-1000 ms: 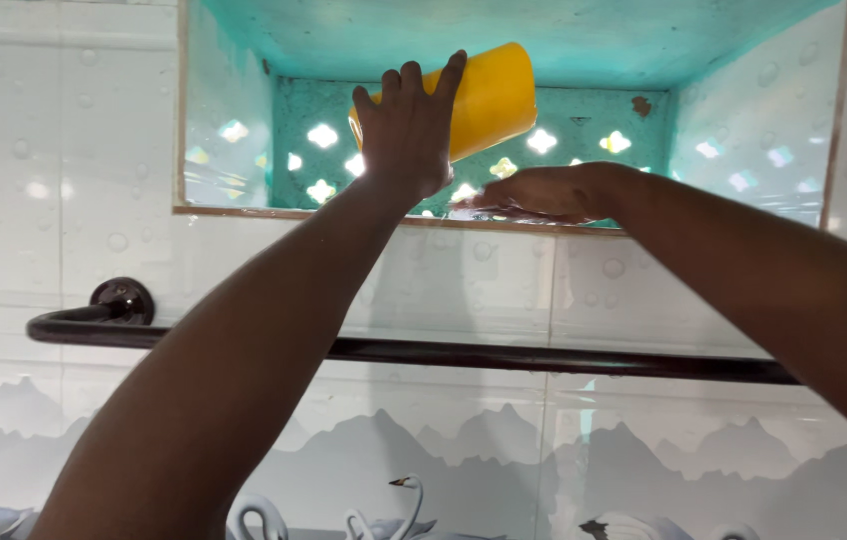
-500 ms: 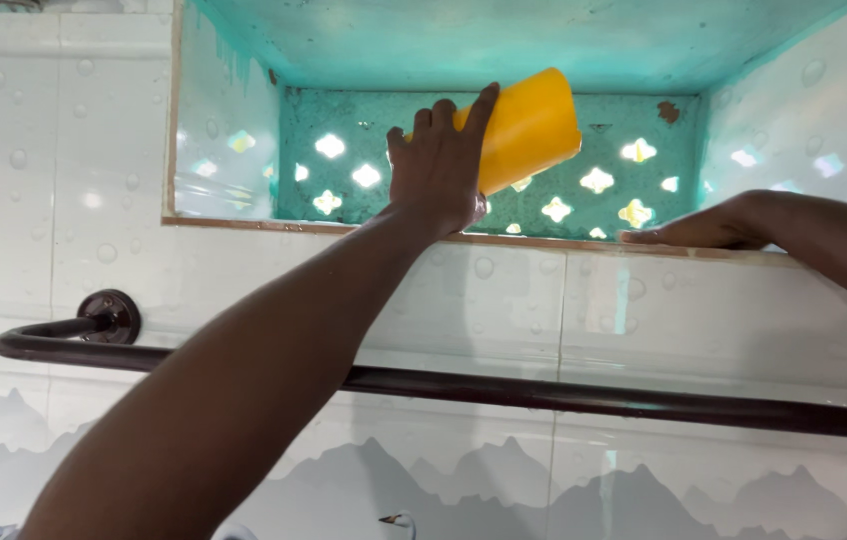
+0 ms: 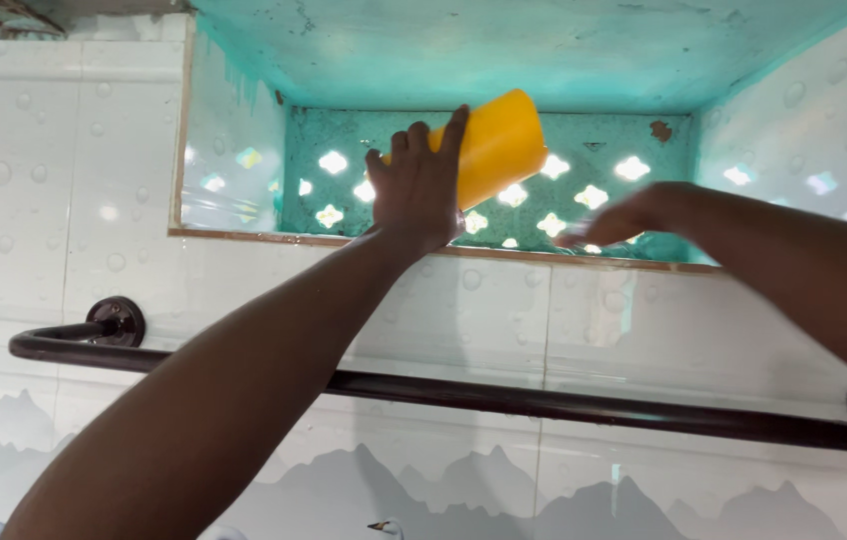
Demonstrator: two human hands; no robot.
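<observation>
Up in the niche [image 3: 234, 236]: one yellow cup [image 3: 494, 145], tilted.
Left hand [image 3: 419, 195]: fingers grasping the cup.
Right hand [image 3: 619, 222]: blurred (finger state unclear), over the sill.
Below: one dark rail [image 3: 564, 402].

The mug [image 3: 492, 145] is plain yellow. The wall niche [image 3: 564, 45] is painted turquoise, mottled darker on its far lattice [image 3: 604, 195], which is pierced by bright, 4-lobed, flower-shaped openings. The wall tiles [image 3: 64, 170] are glossy white, dotted with a droplet pattern; the lower tiles [image 3: 504, 490] carry grey mountains and white swans. The towel rail [image 3: 544, 402] is dark brown.
</observation>
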